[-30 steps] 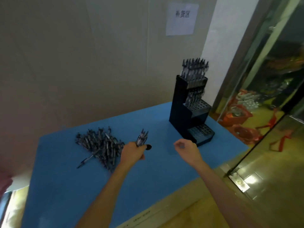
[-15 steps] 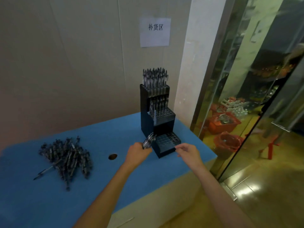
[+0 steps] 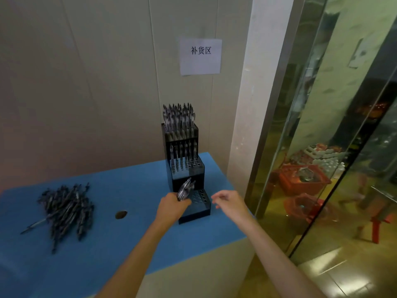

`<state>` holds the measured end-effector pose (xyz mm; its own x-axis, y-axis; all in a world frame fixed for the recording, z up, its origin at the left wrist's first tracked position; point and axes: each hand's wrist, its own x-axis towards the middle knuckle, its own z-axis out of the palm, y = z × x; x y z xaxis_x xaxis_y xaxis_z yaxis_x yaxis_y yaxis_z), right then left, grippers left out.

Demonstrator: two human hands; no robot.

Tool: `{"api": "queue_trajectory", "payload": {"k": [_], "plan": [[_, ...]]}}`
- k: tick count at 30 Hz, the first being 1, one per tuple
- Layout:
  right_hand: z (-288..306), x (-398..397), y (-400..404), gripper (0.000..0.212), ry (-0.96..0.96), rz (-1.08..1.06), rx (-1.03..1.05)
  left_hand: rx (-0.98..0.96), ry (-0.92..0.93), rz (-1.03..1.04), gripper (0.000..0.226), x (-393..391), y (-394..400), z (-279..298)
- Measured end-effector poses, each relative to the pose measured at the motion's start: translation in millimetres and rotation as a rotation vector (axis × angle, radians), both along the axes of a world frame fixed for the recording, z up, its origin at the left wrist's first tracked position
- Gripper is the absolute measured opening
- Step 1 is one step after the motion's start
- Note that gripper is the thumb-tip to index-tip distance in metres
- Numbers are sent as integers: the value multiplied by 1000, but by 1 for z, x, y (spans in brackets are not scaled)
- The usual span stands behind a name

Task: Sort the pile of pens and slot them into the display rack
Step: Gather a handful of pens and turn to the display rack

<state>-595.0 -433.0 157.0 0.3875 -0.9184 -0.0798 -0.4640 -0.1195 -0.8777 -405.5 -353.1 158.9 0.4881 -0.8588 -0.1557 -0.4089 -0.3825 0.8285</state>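
A bundle of pens point(image 3: 185, 188) is gripped in the left hand point(image 3: 171, 206), tips angled up-right over the display rack point(image 3: 194, 204)'s lowest tier near the table point(image 3: 120, 244) edge. The right hand point(image 3: 231, 203) is held loosely curled, empty, beside it.

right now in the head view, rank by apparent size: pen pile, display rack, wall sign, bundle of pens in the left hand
1. display rack
2. pen pile; near the rack's size, so unsure
3. wall sign
4. bundle of pens in the left hand

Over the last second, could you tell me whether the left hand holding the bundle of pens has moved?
Yes. The left hand carried the bundle of pens rightward, away from the loose pen pile, to the black tiered display rack.
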Motion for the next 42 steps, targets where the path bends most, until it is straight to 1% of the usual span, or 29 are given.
{"api": "queue_trajectory", "payload": {"k": [6,9,12,17,20,26,31,35,38,40,42], "plan": [[12,46,-28,10,-75,191,-39,-39,21,65,28,13,-29,4],[22,67,-41,10,-127,240,-30,-67,13,65,32,25,-46,6],[29,85,-56,11,-131,293,-42,-94,20,90,35,38,-63,6],[34,110,-83,8,-160,322,-9,-141,70,108,39,59,-85,9],[34,125,-95,7,-228,328,11,-150,85,105,35,69,-92,11],[24,149,-110,7,-338,359,78,-130,105,145,39,84,-103,12],[23,156,-115,7,-447,327,173,-90,127,140,35,90,-106,14],[23,159,-121,8,-431,334,232,-107,141,139,32,89,-109,14],[24,164,-124,10,-438,250,222,-106,129,143,28,87,-113,16],[28,166,-129,11,-510,170,220,-84,111,146,25,87,-114,16],[37,164,-138,13,-628,89,244,-70,116,150,27,90,-111,13]]}}
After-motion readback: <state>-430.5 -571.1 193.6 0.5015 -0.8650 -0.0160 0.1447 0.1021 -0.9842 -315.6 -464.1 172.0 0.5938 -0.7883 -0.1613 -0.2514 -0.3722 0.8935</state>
